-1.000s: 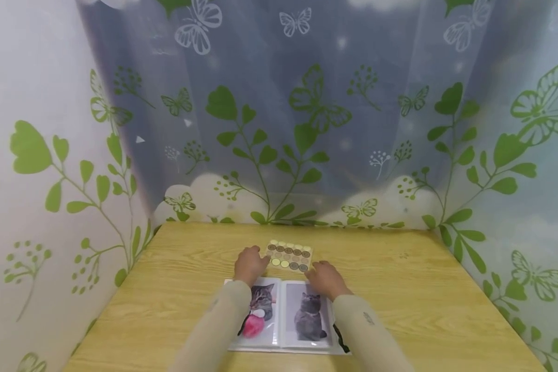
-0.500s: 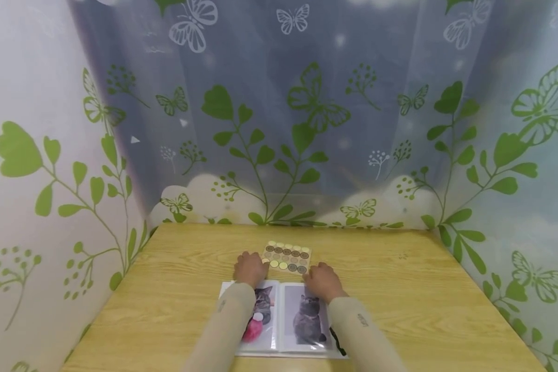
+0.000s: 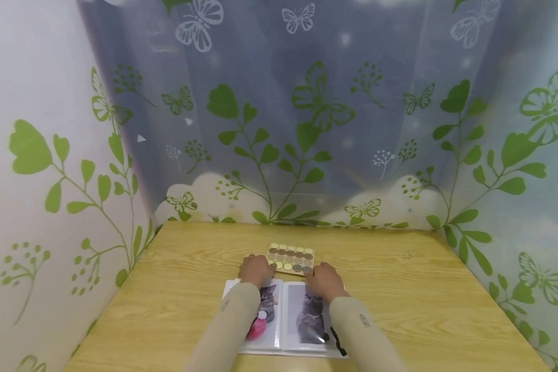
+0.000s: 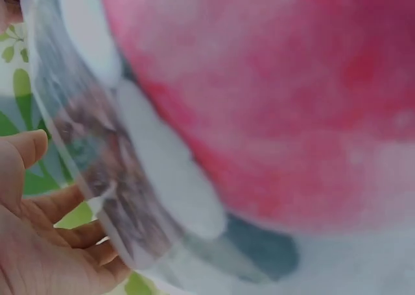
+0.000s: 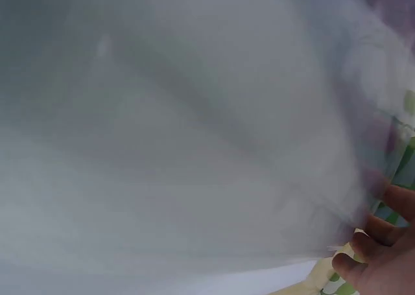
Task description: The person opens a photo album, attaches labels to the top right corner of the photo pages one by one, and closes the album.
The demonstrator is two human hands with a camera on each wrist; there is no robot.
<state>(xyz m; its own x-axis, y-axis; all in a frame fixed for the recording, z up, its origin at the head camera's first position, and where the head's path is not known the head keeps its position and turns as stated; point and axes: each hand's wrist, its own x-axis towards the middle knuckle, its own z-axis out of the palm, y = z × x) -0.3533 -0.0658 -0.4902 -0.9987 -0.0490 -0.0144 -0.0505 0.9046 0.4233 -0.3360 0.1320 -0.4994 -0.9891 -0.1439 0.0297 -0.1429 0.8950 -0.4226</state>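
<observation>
Sticker sheet (image 3: 290, 259) just beyond album (image 3: 285, 320), between left hand (image 3: 256, 269) and right hand (image 3: 324, 281); grip unclear on both.

No legible text, label, brand, number or sign found anywhere in the views. Small dark marks noted on both sleeves (image 3: 363, 320) in the head view, too small to be read. Photo album (image 3: 288, 323) pages and sticker sheet (image 3: 290, 259) seen to carry pictures and plain round dots only, without lettering.
</observation>
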